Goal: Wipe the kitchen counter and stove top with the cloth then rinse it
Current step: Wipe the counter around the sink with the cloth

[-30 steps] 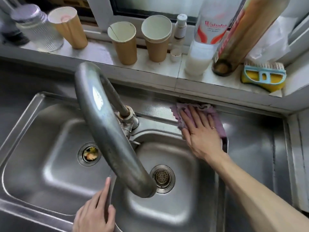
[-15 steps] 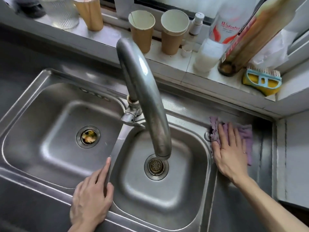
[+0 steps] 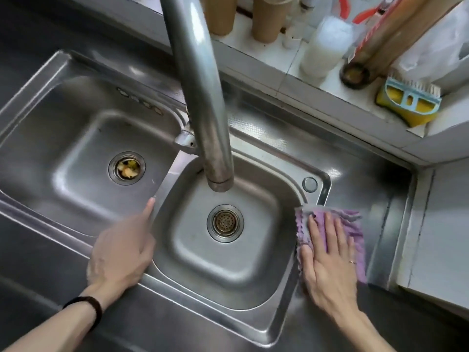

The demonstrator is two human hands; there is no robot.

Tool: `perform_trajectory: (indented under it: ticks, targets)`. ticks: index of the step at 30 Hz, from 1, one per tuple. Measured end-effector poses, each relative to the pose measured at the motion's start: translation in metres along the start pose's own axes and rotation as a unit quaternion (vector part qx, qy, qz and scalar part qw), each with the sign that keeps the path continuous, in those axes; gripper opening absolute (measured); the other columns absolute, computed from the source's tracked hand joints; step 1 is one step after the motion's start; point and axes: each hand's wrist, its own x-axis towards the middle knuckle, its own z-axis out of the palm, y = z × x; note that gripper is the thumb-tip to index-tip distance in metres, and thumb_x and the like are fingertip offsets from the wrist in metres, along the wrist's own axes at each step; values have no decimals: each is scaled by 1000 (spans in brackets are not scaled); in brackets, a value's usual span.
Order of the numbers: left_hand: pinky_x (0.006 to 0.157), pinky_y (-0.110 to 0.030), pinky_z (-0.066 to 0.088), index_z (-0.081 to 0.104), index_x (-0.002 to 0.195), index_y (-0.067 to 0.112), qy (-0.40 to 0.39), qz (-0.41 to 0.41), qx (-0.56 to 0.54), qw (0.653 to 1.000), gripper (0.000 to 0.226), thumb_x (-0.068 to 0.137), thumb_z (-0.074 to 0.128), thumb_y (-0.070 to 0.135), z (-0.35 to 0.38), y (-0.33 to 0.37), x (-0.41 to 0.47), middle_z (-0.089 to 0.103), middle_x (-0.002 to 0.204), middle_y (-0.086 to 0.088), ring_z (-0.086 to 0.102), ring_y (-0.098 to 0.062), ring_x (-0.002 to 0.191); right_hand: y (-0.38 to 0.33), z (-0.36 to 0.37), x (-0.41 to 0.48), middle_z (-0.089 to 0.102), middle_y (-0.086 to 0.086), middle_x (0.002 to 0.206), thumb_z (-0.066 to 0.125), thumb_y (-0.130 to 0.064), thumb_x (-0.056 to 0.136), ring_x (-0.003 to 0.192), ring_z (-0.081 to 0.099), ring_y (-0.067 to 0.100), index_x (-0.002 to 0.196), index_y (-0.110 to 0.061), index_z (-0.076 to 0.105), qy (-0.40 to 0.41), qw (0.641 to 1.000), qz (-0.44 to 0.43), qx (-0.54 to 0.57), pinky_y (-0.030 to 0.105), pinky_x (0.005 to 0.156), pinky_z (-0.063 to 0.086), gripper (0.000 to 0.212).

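A purple cloth [image 3: 354, 229] lies flat on the steel counter [image 3: 390, 214] just right of the right sink basin [image 3: 223, 270]. My right hand [image 3: 327, 260] presses palm-down on the cloth, fingers spread and pointing away from me. My left hand [image 3: 121, 250] rests on the divider between the two basins, index finger stretched out, holding nothing. The stove top is not in view.
A tall steel faucet [image 3: 203, 97] arches over the right basin. The left basin [image 3: 76, 148] has food scraps in its drain. On the tiled ledge behind stand paper cups [image 3: 266, 19], a white bottle [image 3: 324, 47], a brown tube [image 3: 380, 41] and a yellow-blue scrub brush [image 3: 408, 102].
My right hand has slid the cloth from the back rim behind the faucet, rightward and toward me along the counter beside the right basin. My left hand stays on the divider.
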Motion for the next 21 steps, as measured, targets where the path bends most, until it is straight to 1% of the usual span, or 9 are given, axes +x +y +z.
perform_trajectory:
  ticks: [2,3,5,8,12,16,18,19,21]
  targets:
    - [92,-46,50,11,165,43,2,-2,2,1000,80,89,37,42,3,1,-1,69,116,1,66,-29,101,19,-13,38,-4,3,174,11,-52,104,160,-7,19,165,-30,7,9,1000,6,16,49,131,3,65]
    - [92,-47,50,11,165,43,5,-3,1,1000,80,90,37,42,3,1,-1,69,116,0,66,-30,101,26,-19,56,-5,3,174,10,-53,104,160,-8,19,166,-31,5,19,999,12,23,49,131,2,65]
    - [94,-48,49,13,165,42,14,-5,2,1000,79,90,38,41,5,2,-1,69,116,-3,66,-31,101,33,-25,78,1,4,175,13,-52,105,161,-3,21,166,-29,12,40,998,18,39,49,130,3,66]
    - [98,-49,44,21,164,38,27,-3,12,1000,76,91,40,38,7,1,-1,69,121,-5,63,-32,107,36,-19,75,13,7,174,24,-47,105,161,7,25,162,-21,30,58,997,5,43,51,130,4,63]
    - [102,-50,40,35,161,34,57,-10,15,998,69,92,40,37,14,-4,-4,64,132,-8,60,-35,115,30,-1,21,20,6,172,32,-41,105,161,11,24,156,-19,41,55,993,-102,13,55,128,11,56]
    - [104,-48,38,44,156,28,96,-16,-3,995,66,90,41,35,17,-8,-6,62,137,-8,58,-33,117,19,33,-74,33,9,167,37,-38,104,158,22,30,148,-13,55,53,978,-200,-3,61,123,21,54]
    - [105,-47,38,47,154,27,113,-17,-15,993,65,90,41,33,18,-7,-6,62,139,-7,57,-32,119,6,54,-125,50,8,157,34,-38,107,153,32,28,137,-15,67,67,967,-245,-5,58,120,25,51]
    - [105,-47,38,48,154,26,120,-19,-18,992,65,90,42,32,18,-7,-6,61,139,-7,57,-31,120,-3,63,-146,60,7,148,34,-38,107,148,39,27,129,-15,73,84,964,-254,-6,56,118,28,51]
    - [106,-47,38,48,153,25,128,-23,-19,991,64,91,41,31,19,-6,-8,61,140,-7,56,-31,122,-22,73,-166,72,6,129,38,-38,107,134,50,25,115,-14,80,120,967,-226,1,53,112,32,50]
